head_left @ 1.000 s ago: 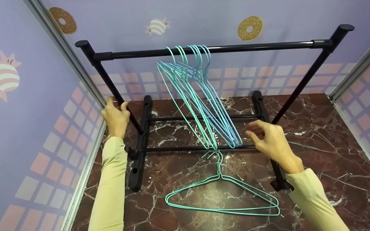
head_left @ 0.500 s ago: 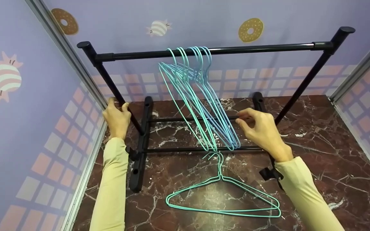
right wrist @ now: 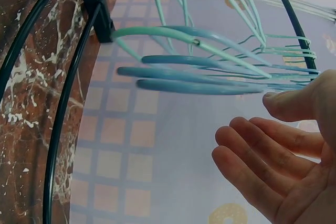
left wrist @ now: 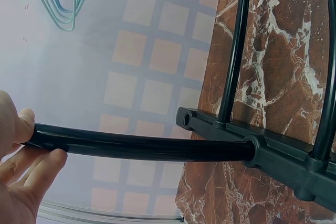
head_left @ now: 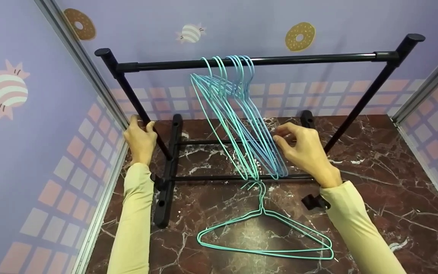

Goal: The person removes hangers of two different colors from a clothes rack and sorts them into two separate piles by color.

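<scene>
My left hand (head_left: 140,142) grips the left upright post (left wrist: 147,147) of a black clothes rack, with fingers and thumb around it. Several wire hangers, teal on the left and blue hangers (right wrist: 199,87) on the right, hang from the top bar (head_left: 310,59). Beside the lower right side of this bunch is my right hand (head_left: 304,150). Its thumb lies close to the outermost blue wires; whether it touches them I cannot tell. In the right wrist view the fingers are apart from the thumb with nothing between them. Teal hangers (head_left: 264,251) lie on the floor in front.
The rack's left foot (head_left: 162,207) and two low crossbars stand over a dark red marbled floor (head_left: 359,228). Patterned lilac walls (head_left: 340,23) enclose it behind and on both sides. The right sleeve covers part of the right foot.
My right hand has moved left and slightly up to the hanging hangers. The outermost blue hanger has swung a little to the right. My left hand stays on the post.
</scene>
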`<state>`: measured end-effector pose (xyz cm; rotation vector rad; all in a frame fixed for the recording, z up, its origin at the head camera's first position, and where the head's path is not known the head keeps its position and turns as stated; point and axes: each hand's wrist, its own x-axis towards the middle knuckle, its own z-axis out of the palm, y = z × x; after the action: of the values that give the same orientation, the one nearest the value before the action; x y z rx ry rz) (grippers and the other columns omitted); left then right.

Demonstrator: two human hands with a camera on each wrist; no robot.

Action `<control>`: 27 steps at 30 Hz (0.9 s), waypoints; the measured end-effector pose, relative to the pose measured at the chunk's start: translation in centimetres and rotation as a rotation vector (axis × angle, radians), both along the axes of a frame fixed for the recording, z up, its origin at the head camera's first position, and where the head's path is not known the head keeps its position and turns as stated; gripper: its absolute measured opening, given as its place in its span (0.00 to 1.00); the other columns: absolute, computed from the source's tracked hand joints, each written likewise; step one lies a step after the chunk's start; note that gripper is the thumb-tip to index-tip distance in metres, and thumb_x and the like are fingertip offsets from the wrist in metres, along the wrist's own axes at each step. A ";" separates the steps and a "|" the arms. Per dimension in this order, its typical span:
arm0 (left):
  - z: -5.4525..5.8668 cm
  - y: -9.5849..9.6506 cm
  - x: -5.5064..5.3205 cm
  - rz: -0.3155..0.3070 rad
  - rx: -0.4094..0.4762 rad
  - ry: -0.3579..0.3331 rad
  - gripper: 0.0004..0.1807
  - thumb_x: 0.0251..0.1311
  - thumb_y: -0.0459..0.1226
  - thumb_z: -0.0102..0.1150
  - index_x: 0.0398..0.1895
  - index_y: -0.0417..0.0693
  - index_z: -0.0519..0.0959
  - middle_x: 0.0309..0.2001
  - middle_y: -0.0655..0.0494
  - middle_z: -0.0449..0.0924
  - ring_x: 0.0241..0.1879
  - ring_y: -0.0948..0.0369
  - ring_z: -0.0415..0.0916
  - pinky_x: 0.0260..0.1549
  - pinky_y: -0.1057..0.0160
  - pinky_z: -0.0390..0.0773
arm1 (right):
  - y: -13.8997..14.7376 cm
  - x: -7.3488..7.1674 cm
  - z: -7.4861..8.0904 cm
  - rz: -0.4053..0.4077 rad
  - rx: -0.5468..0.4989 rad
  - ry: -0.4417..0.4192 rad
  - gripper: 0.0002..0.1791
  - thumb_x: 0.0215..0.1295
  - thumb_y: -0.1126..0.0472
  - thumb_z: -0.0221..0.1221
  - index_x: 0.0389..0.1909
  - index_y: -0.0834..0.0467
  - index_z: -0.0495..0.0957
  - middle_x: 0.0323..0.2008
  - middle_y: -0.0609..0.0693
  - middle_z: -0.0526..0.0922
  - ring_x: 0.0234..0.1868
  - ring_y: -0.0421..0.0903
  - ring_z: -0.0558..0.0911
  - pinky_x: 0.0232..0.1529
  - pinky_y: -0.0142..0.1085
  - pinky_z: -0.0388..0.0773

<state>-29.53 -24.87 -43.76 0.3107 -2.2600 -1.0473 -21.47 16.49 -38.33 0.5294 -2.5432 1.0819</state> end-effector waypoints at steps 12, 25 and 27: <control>-0.2 -0.2 0.2 -0.001 0.014 0.008 0.14 0.61 0.34 0.67 0.46 0.35 0.78 0.42 0.36 0.87 0.47 0.36 0.82 0.54 0.43 0.74 | -1.6 -0.6 0.6 0.023 0.021 0.016 0.11 0.65 0.64 0.65 0.45 0.66 0.83 0.35 0.59 0.90 0.32 0.53 0.89 0.34 0.45 0.85; 0.0 0.1 0.0 -0.006 0.008 0.003 0.13 0.61 0.33 0.66 0.45 0.36 0.78 0.42 0.37 0.87 0.46 0.38 0.82 0.53 0.44 0.75 | -2.3 -0.2 0.6 -0.097 0.085 0.098 0.04 0.60 0.68 0.68 0.34 0.66 0.86 0.27 0.57 0.89 0.24 0.49 0.84 0.29 0.41 0.80; 0.0 0.1 0.0 -0.006 0.005 0.002 0.13 0.61 0.33 0.66 0.46 0.36 0.78 0.42 0.37 0.87 0.46 0.37 0.82 0.53 0.44 0.74 | -2.4 -0.1 0.6 -0.112 0.077 0.104 0.04 0.60 0.69 0.67 0.34 0.66 0.86 0.28 0.58 0.89 0.24 0.50 0.85 0.29 0.43 0.81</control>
<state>-29.57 -24.74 -43.76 0.3055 -2.2585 -1.0556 -21.53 14.11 -37.73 0.4443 -2.4990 0.8965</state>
